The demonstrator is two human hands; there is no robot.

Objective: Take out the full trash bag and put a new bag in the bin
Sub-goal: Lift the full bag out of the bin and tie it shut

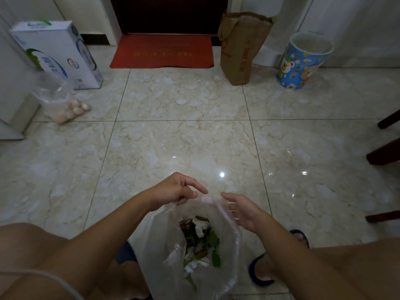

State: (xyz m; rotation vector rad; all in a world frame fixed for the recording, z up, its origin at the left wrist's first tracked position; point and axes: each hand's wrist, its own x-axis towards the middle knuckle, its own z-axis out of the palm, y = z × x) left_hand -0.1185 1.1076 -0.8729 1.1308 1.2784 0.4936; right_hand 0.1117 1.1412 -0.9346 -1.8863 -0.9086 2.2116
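A clear plastic trash bag (225,252) stands open on the floor between my feet, holding green leaves, white paper and brown scraps. My left hand (175,189) pinches the bag's far rim, forefinger stretched out. My right hand (242,207) hovers at the rim's right side with fingers spread, touching or nearly touching the plastic. The blue cartoon-printed bin (303,63) stands far off at the back right by the wall; a thin clear liner seems to show at its rim.
A tall brown paper bag (240,48) stands left of the bin. A red doormat (162,50) lies before the dark door. A white milk carton box (58,53) and a clear bag of eggs (65,105) sit at the left. Dark chair legs (385,148) intrude at right.
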